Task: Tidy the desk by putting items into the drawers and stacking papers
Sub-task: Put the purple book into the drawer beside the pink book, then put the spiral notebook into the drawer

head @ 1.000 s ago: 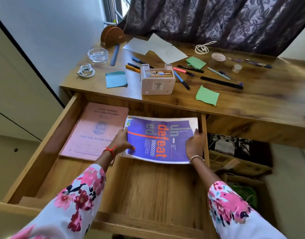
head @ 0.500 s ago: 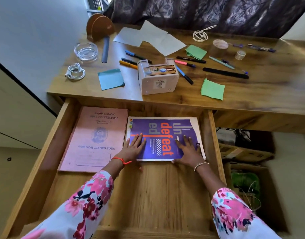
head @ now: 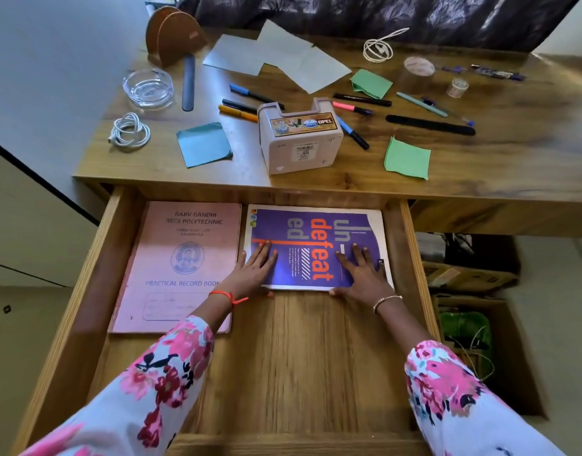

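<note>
Pink record book (head: 177, 264): flat in the open drawer (head: 95, 258), left side; likely thin, light, floppy. Purple magazine (head: 316, 248): just beside it on the right, your left hand (head: 253, 274) and right hand (head: 362, 274) lying flat on its cover, fingers spread. It looks glossy and slippery, so lift it by the near edge.

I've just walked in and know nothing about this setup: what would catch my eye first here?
Probably the purple book with orange lettering, lying in the open drawer under the left hand and right hand, beside a pink practical record book. Above it, the desktop is strewn with pens, coloured paper squares and a pale pen-stand box.
</note>
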`<state>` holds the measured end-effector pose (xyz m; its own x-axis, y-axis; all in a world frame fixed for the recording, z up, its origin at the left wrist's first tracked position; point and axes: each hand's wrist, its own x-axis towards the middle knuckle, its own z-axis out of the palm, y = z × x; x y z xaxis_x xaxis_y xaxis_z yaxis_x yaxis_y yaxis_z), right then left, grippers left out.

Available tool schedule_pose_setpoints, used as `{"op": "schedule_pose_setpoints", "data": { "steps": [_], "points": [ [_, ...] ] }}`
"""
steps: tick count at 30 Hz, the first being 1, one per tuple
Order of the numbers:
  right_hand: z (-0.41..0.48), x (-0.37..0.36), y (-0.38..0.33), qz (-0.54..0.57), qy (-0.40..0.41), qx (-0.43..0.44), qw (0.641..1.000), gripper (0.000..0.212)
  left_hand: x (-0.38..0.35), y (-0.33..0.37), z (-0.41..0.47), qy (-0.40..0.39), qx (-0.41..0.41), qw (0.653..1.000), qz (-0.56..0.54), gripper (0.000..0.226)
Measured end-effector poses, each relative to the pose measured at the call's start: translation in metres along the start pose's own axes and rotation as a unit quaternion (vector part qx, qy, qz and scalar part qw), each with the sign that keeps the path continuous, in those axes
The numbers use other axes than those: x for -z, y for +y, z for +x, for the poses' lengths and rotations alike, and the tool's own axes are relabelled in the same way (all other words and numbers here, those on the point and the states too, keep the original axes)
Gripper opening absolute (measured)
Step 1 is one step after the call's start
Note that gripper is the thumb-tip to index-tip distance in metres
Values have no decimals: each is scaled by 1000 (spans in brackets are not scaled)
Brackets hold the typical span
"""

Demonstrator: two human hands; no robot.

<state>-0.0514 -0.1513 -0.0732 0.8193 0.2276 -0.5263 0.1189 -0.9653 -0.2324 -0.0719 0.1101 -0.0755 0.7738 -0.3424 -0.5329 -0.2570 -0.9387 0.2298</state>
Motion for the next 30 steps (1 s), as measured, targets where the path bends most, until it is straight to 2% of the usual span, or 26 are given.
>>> {"op": "schedule_pose_setpoints", "data": {
  "steps": [4, 10, 14, 19, 22, 30],
  "points": [
    [-3, 2, 0, -20, 3, 4, 1000, 91, 2, 4, -3, 19, 3, 1000, 5, 92],
    [-24, 19, -5, -66, 68, 19, 995, 76, 14, 20, -12, 82, -16, 996, 22, 88],
    [-49, 30, -4, -109, 140, 34, 984, 64, 28, 39, -18, 159, -59, 985, 15, 79],
    [-85, 43, 1, -100, 223, 33, 969, 70, 54, 73, -31, 257, -120, 959, 24, 73],
    [-110, 50, 13, -104, 255, 8, 961, 57, 68, 102, -36, 294, -160, 942, 39, 72],
    [-186, 77, 84, -75, 292, -74, 951, 58, 96, 205, -27, 341, -247, 905, 65, 71]
  ]
}}
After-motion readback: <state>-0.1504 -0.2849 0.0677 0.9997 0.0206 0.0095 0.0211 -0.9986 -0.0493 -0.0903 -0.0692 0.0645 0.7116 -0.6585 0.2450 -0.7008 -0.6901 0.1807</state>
